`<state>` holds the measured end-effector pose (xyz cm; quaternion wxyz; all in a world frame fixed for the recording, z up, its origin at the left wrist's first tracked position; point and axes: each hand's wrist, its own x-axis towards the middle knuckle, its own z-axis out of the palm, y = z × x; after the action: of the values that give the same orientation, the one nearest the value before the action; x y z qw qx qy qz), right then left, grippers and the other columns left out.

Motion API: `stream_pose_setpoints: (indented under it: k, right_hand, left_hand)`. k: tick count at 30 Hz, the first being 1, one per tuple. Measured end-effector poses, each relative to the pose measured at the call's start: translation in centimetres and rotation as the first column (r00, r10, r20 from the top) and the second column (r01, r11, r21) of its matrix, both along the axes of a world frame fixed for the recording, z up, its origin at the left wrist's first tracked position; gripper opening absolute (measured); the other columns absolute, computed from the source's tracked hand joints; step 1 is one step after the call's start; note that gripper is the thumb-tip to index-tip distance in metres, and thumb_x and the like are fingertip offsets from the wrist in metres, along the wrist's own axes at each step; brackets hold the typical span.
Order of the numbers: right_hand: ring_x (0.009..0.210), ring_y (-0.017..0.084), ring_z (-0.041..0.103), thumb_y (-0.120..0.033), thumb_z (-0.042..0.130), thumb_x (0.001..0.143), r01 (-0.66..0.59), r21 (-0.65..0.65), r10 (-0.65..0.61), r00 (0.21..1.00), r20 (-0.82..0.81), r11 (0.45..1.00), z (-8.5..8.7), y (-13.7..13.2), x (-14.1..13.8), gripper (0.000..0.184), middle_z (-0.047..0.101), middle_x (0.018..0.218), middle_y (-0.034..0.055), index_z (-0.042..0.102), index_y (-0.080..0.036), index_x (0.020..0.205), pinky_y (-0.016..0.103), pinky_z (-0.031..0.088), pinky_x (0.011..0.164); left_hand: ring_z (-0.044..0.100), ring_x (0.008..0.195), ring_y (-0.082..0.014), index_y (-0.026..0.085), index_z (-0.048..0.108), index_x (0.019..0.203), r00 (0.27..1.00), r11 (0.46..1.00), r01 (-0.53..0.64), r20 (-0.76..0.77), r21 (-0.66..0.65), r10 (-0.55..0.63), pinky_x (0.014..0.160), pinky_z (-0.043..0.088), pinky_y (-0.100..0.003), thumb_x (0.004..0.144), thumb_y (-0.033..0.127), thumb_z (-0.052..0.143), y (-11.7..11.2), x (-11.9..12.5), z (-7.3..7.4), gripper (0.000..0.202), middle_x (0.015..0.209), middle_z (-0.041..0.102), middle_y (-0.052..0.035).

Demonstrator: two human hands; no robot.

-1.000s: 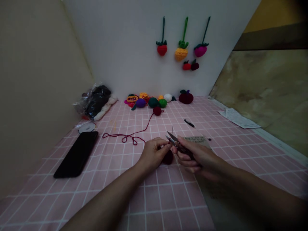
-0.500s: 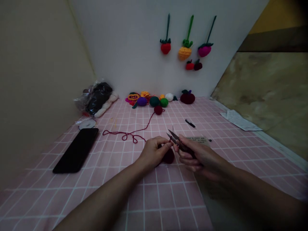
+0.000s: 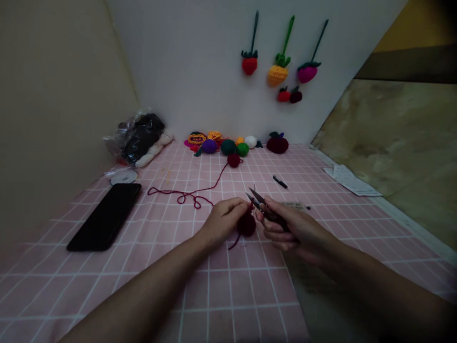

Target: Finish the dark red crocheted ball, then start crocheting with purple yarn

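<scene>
Near the middle of the table, my left hand [image 3: 222,216] is closed, thumb and fingers pinching a dark red crochet piece [image 3: 246,226] near its top. A short yarn tail hangs from that piece down to the left. My right hand [image 3: 294,228] grips a pair of small scissors [image 3: 263,204], blades parted and pointing up-left beside the yarn at the top of the piece. A thin pale tip stands up just behind the blades; what it belongs to is hidden. The dark red yarn [image 3: 169,191] runs in loops from near my left hand to its ball [image 3: 233,160].
A black phone [image 3: 105,216] lies at left, near a bagged dark bundle [image 3: 143,138]. Several yarn balls, such as a green one [image 3: 243,149], line the wall beside a crocheted fruit [image 3: 277,144]. A pen [image 3: 280,182] and papers [image 3: 352,181] lie to the right.
My left hand has shifted slightly left of the piece, so more of it and its hanging tail show. The scissors remain parted at the yarn. The whole view has tilted a little.
</scene>
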<state>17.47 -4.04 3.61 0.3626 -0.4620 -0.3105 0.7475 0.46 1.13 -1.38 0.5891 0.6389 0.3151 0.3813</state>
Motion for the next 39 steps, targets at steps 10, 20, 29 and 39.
stream_pose_setpoints:
  k: [10,20,29,39]
  right_hand:
    - [0.042,0.003,0.01,-0.051,0.043,0.096,-0.001,0.004,0.001,1.0,0.011,1.0,0.0,-0.1,0.4,0.042,0.027,0.051,-0.0094,0.056,-0.016,0.077,0.013,0.007,0.034]
    - [0.041,0.003,0.01,-0.051,0.043,0.096,-0.017,0.017,0.017,1.0,0.013,1.0,-0.5,-0.1,0.3,0.04,0.028,0.051,-0.0095,0.055,-0.017,0.078,0.013,0.008,0.034]
    - [0.04,0.003,0.011,-0.053,0.044,0.095,-0.018,0.019,0.017,0.999,0.051,1.0,-0.6,-0.3,0.0,0.041,0.029,0.05,-0.0095,0.054,-0.017,0.076,0.013,0.009,0.034]
    - [0.041,0.003,0.012,-0.056,0.046,0.093,-0.029,0.049,0.025,0.996,0.086,0.998,-1.2,-0.5,0.0,0.042,0.031,0.051,-0.009,0.054,-0.018,0.076,0.014,0.009,0.035]
  left_hand:
    - [0.061,0.083,-0.0188,0.015,0.068,0.085,0.999,0.999,-0.037,0.017,0.028,0.036,0.078,0.046,-0.031,0.084,0.033,0.054,0.2,0.1,-0.5,0.022,0.086,0.068,-0.0067]
    - [0.064,0.068,-0.0163,0.015,0.063,0.093,1.0,0.997,0.005,0.014,-0.076,-0.004,0.066,0.05,-0.03,0.082,0.033,0.06,-0.5,0.3,-0.4,0.021,0.079,0.069,-0.0068]
    - [0.063,0.062,-0.0136,0.016,0.06,0.086,1.0,0.996,-0.003,0.004,-0.084,0.003,0.059,0.049,-0.026,0.081,0.035,0.063,-0.6,0.7,-0.8,0.02,0.077,0.068,-0.0051]
    - [0.063,0.062,-0.0139,0.015,0.058,0.079,1.0,0.999,0.004,-0.001,-0.053,-0.004,0.057,0.049,-0.025,0.08,0.034,0.062,-0.5,0.9,-1.1,0.02,0.077,0.067,-0.0056]
